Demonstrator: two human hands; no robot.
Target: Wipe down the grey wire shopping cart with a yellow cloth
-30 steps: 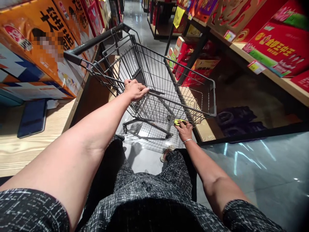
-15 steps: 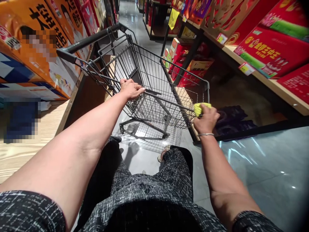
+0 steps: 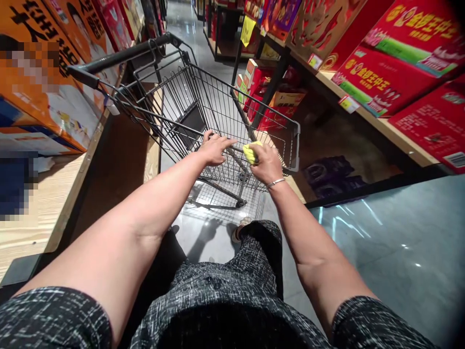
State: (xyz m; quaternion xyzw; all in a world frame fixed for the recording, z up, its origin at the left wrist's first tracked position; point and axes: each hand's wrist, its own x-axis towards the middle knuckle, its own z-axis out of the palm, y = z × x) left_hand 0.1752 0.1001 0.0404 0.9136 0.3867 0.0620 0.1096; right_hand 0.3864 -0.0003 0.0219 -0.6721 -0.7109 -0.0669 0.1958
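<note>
A dark wire shopping cart (image 3: 174,104) stands at an angle in front of me, its thick handlebar (image 3: 119,54) at the upper left. My left hand (image 3: 217,147) rests over the cart's near top rail, palm down, with its fingers spread and nothing held. Just to the right of it, my right hand (image 3: 267,164) is closed around a crumpled yellow cloth (image 3: 252,152) at the same rail. A thin bracelet circles my right wrist.
Orange boxes (image 3: 78,82) stand on a wooden shelf (image 3: 39,206) at the left. Red boxes (image 3: 374,80) fill the right shelf, with dark purple packages (image 3: 329,177) below. A grey floor aisle (image 3: 189,24) runs ahead between displays.
My right hand has slid left along the rail with the cloth, close to my left hand. My left hand has shifted right and its fingers are more spread. The view has turned slightly right.
</note>
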